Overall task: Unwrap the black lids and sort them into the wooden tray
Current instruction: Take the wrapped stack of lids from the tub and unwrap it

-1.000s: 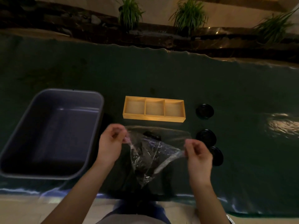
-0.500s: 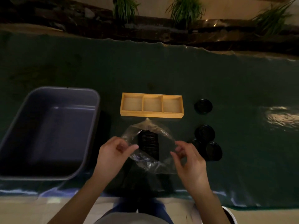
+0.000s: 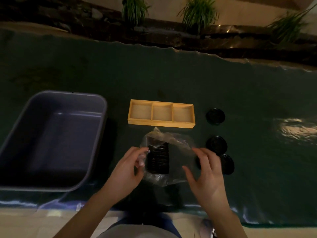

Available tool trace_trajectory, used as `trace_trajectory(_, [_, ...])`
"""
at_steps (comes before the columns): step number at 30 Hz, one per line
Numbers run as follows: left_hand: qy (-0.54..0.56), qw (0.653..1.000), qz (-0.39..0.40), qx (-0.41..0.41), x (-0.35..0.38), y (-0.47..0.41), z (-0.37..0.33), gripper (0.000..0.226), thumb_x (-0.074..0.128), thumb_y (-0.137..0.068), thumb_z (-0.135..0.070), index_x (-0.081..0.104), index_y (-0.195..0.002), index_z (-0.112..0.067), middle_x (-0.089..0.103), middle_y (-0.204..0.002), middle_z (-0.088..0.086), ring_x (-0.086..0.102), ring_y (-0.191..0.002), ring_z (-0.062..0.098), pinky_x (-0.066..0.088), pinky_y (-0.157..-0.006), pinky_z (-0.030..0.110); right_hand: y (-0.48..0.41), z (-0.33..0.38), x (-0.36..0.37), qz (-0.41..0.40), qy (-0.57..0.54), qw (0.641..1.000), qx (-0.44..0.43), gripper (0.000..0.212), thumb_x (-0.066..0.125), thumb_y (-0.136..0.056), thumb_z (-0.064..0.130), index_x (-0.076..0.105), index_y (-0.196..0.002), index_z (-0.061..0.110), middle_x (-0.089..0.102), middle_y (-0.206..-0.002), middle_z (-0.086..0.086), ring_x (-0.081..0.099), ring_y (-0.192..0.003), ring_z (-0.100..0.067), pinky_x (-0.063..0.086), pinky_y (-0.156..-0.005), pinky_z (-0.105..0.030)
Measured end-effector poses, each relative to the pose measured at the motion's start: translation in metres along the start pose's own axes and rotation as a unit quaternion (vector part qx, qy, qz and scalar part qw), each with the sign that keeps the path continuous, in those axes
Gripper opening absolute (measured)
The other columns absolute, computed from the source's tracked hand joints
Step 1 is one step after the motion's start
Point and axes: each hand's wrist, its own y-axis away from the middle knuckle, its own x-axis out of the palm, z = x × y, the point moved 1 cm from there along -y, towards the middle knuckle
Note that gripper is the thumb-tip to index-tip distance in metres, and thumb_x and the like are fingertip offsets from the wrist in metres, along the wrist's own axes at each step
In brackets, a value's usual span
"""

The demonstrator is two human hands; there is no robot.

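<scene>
A stack of black lids (image 3: 158,158) lies on its side inside a clear plastic wrap (image 3: 173,143) on the green table, just in front of the wooden tray (image 3: 161,124). The tray has three compartments, all bare. My left hand (image 3: 127,167) pinches the wrap's left edge. My right hand (image 3: 206,172) hovers at the wrap's right side with fingers spread, touching or just off the plastic. Three loose black lids lie to the right: one (image 3: 215,116) level with the tray, one (image 3: 216,144) nearer, one (image 3: 227,164) partly behind my right hand.
A large grey plastic bin (image 3: 51,141) stands at the left, close to my left forearm. Green cloth (image 3: 171,74) covers the table; its near edge is by my lap. Potted plants (image 3: 199,12) line the far wall.
The wrap, held stretched in the air a second ago, has come down onto the table with the lid stack inside. My right hand has let go of the wrap and spread its fingers.
</scene>
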Motion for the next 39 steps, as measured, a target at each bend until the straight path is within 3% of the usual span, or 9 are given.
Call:
trace_trajectory(4, [-0.009,1.000,0.004,0.013,0.004,0.002,-0.004,0.063,0.067,-0.089,-0.001,0.049,-0.141,-0.031,0.049,-0.128,-0.025,0.058,-0.115,-0.005,0.052,-0.100,0.021,-0.014,0.016,0.002,-0.010,-0.039,0.992,-0.117,0.018,0.071,-0.093,0.008,0.074,-0.111,0.008,0.068,-0.113,-0.005,0.063,-0.102,-0.014,0.048,-0.096,-0.020])
trace_trajectory(10, [-0.022,1.000,-0.009,-0.009,0.006,-0.004,-0.009,0.066,0.068,-0.089,-0.004,0.046,-0.146,-0.032,0.050,-0.128,-0.019,0.059,-0.111,-0.002,0.053,-0.098,0.024,-0.059,0.038,0.040,0.324,0.121,0.932,-0.107,0.012,0.061,-0.099,0.024,0.065,-0.107,0.016,0.069,-0.108,-0.005,0.070,-0.093,-0.026,0.056,-0.075,-0.037])
trace_trajectory(13, [-0.023,0.999,-0.016,-0.027,0.007,-0.007,-0.013,0.070,0.066,-0.089,-0.004,0.043,-0.149,-0.031,0.050,-0.127,-0.017,0.061,-0.102,0.001,0.055,-0.093,0.026,-0.064,0.034,0.067,0.388,0.127,0.908,-0.096,0.047,0.073,-0.090,0.033,0.057,-0.131,0.014,0.060,-0.132,-0.010,0.062,-0.119,-0.030,0.053,-0.094,-0.041])
trace_trajectory(17, [-0.032,0.998,-0.021,-0.042,0.011,-0.009,-0.016,0.072,0.067,-0.090,-0.006,0.040,-0.150,-0.033,0.048,-0.124,-0.020,0.061,-0.098,0.001,0.056,-0.087,0.022,-0.063,0.013,0.108,0.470,0.200,0.852,-0.114,0.119,0.077,-0.082,0.054,-0.004,-0.163,0.020,-0.015,-0.171,-0.017,-0.010,-0.157,-0.041,0.007,-0.128,-0.054])
trace_trajectory(20, [-0.037,0.998,-0.024,-0.050,0.012,-0.011,-0.019,0.071,0.067,-0.090,-0.008,0.039,-0.151,-0.033,0.049,-0.121,-0.020,0.061,-0.095,0.001,0.057,-0.084,0.024,-0.065,-0.005,0.135,0.478,0.237,0.836,-0.130,0.129,0.074,-0.081,0.062,-0.021,-0.160,0.025,-0.035,-0.164,-0.018,-0.030,-0.151,-0.043,-0.008,-0.126,-0.056])
trace_trajectory(24, [-0.035,0.998,-0.022,-0.050,0.013,-0.014,-0.025,0.068,0.066,-0.091,-0.007,0.042,-0.149,-0.032,0.050,-0.119,-0.018,0.062,-0.091,0.004,0.058,-0.084,0.027,-0.066,-0.019,0.153,0.465,0.210,0.849,-0.137,0.123,0.070,-0.081,0.065,-0.014,-0.162,0.026,-0.032,-0.165,-0.020,-0.027,-0.151,-0.045,-0.009,-0.124,-0.055])
trace_trajectory(30, [-0.026,0.998,-0.028,-0.053,0.016,-0.015,-0.030,0.063,0.068,-0.091,-0.008,0.046,-0.146,-0.028,0.052,-0.117,-0.015,0.061,-0.094,0.004,0.057,-0.087,0.027,-0.075,-0.022,0.158,0.397,0.236,0.873,-0.155,0.119,0.074,-0.072,0.067,0.007,-0.161,0.025,0.015,-0.162,-0.019,0.016,-0.149,-0.044,0.011,-0.123,-0.058])
trace_trajectory(34, [-0.022,0.998,-0.042,-0.043,0.017,-0.017,-0.031,0.060,0.067,-0.090,-0.005,0.050,-0.143,-0.027,0.053,-0.114,-0.014,0.063,-0.093,0.005,0.058,-0.083,0.024,-0.072,-0.018,0.164,0.403,0.217,0.870,-0.181,0.107,0.077,-0.075,0.057,0.017,-0.158,0.029,0.008,-0.164,-0.020,0.008,-0.151,-0.049,0.011,-0.123,-0.065])
trace_trajectory(39, [-0.016,0.996,-0.058,-0.059,0.016,-0.021,-0.028,0.060,0.065,-0.090,-0.002,0.050,-0.144,-0.025,0.054,-0.110,-0.012,0.063,-0.090,0.005,0.054,-0.073,0.014,-0.059,-0.022,0.179,0.414,0.199,0.871,-0.172,0.096,0.072,-0.082,0.054,0.011,-0.156,0.043,-0.004,-0.165,-0.015,0.008,-0.148,-0.051,0.036,-0.111,-0.066])
